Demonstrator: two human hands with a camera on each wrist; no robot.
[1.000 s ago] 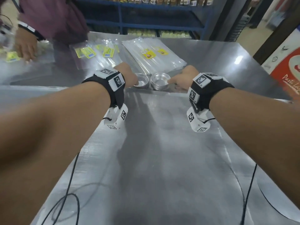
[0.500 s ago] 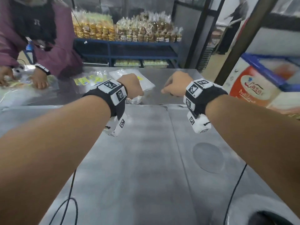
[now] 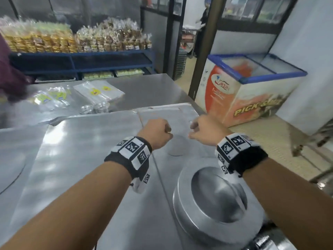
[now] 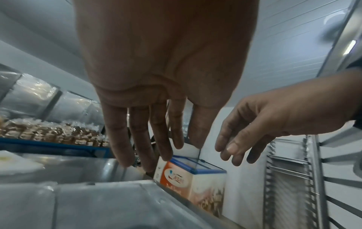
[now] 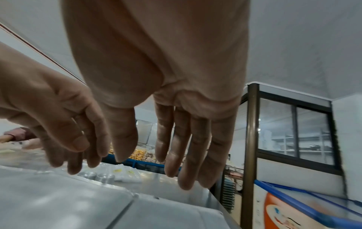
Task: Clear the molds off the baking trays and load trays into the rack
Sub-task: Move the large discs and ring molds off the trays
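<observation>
Both hands hover above the flat metal baking trays (image 3: 86, 150), a little apart, and hold nothing. In the left wrist view my left hand (image 4: 166, 151) hangs with straight, relaxed fingers. The right wrist view shows my right hand (image 5: 176, 162) the same way, fingers pointing down. A large round metal mold (image 3: 216, 204) sits on the right tray (image 3: 167, 116), near me and under my right forearm. Two stacks of small round molds (image 3: 101, 107) stand on the table just beyond the trays' far edge.
Clear packaging bags (image 3: 99, 92) lie on the steel table behind the molds. Another person's sleeve (image 3: 10, 82) is at the far left. A chest freezer (image 3: 248, 91) stands right of the table. The tray rack (image 4: 290, 178) is further right.
Both hands have drawn back from the small molds and shifted right over the right tray. Their fingers have loosened. The view has swung right and the large mold has come into sight.
</observation>
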